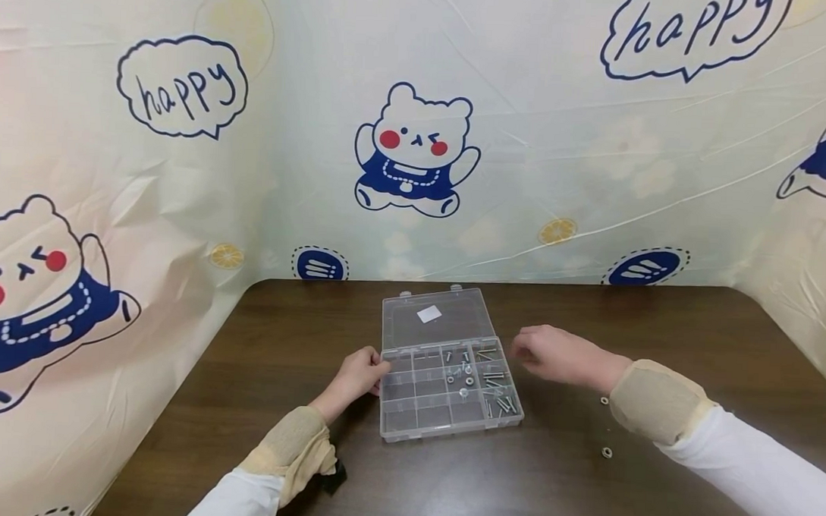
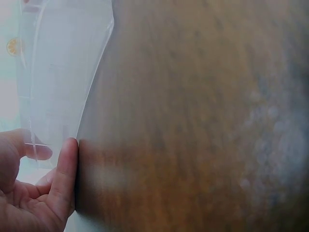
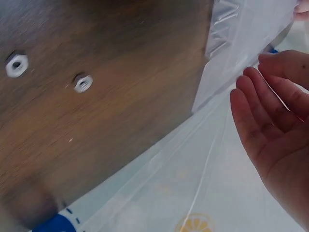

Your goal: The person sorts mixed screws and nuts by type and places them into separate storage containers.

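Observation:
A clear plastic compartment box (image 1: 448, 434) lies on the table with its lid (image 1: 410, 326) folded back. My left hand (image 1: 363, 372) grips the box's left edge; in the left wrist view its thumb (image 2: 41, 152) lies over the rim and a finger presses the side. Just off the box's right side hovers my right hand (image 1: 549, 354), fingers loosely bent and nothing visible between them. Screws (image 1: 494, 378) fill the right-hand compartments, and a few nuts (image 1: 469, 381) and short screws (image 1: 465, 357) sit in the column beside them.
To the right of the box, two loose nuts lie on the dark wooden table: one nearer the front (image 1: 607, 452) and one close to my right wrist (image 1: 604, 400). A printed cloth (image 1: 413, 243) hangs along the table's back and sides.

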### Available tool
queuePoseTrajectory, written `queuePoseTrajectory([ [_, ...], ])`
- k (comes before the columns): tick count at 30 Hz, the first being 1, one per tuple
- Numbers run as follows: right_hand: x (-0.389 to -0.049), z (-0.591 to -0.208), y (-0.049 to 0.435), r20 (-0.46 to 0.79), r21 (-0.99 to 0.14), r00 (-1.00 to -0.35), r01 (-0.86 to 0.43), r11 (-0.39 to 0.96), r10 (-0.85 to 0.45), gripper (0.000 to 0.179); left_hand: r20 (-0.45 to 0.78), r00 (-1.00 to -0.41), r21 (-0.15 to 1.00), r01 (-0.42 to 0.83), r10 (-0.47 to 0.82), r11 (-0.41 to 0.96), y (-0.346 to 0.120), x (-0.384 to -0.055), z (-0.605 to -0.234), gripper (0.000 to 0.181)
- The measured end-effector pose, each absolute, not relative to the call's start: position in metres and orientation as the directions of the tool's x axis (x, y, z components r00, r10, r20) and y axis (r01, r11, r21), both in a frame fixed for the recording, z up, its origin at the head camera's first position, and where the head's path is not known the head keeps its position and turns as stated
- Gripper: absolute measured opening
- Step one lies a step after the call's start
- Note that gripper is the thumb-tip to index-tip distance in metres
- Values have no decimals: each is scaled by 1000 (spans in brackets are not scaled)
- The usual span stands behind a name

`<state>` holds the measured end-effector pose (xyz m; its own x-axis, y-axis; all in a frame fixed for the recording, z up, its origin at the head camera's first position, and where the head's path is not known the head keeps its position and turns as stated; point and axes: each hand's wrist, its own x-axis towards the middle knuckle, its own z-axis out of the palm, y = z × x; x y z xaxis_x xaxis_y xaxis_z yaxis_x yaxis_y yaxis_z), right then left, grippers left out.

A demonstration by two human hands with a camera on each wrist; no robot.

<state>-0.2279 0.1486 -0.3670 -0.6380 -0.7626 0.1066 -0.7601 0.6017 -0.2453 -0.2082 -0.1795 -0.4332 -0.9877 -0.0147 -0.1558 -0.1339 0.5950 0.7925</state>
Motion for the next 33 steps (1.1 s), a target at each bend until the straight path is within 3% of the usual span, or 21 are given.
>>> queuePoseTrajectory([
  [11,-237,-369,177,-149,-359,-742,-575,735,-654,5,-152,-988,792,-130,-13,596,-179,-208,-432,7],
  [25,-239,-386,203,-201,-402,-772,-497,769,-604,8,-157,-987,792,-134,-14,596,-179,-208,-433,7],
  [33,-234,-397,209,-147,-383,-779,-523,761,-610,13,-155,-988,788,-132,-14,601,-179,-207,-431,7],
])
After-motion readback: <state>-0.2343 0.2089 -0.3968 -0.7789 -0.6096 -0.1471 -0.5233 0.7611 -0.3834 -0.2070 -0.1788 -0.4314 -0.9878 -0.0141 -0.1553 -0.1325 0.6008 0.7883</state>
